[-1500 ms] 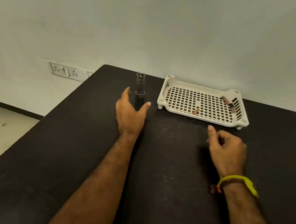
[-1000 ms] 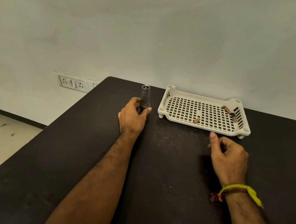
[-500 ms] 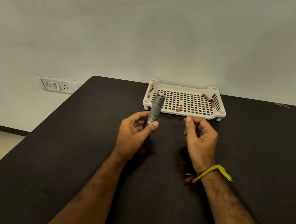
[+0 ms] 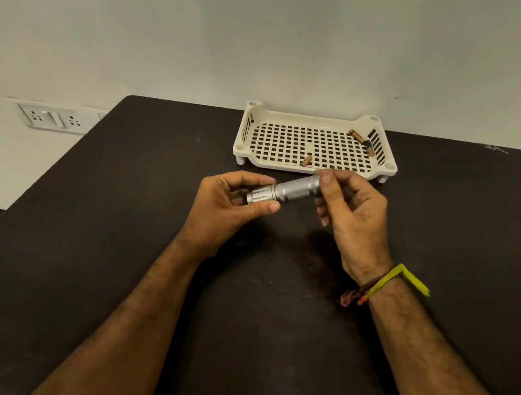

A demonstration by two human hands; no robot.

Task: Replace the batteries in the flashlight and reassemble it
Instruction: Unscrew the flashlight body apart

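We've got the flashlight (image 4: 286, 192) lying level between both hands, held above the black table (image 4: 81, 240), just in front of the white tray (image 4: 312, 169). Our left hand (image 4: 228, 206) grips the wider head end, thumb and fingers curled round it. Our right hand (image 4: 350, 209) pinches the tail end with thumb and fingertips. It looks like the tail cap comes off first, so we want the left hand to lock the body firm while only the right twists. Short turns, fingers close to the cap, and keep it over the table in case it slips. Three batteries (image 4: 306, 160) wait in the tray, one near the front, two at the right wall.
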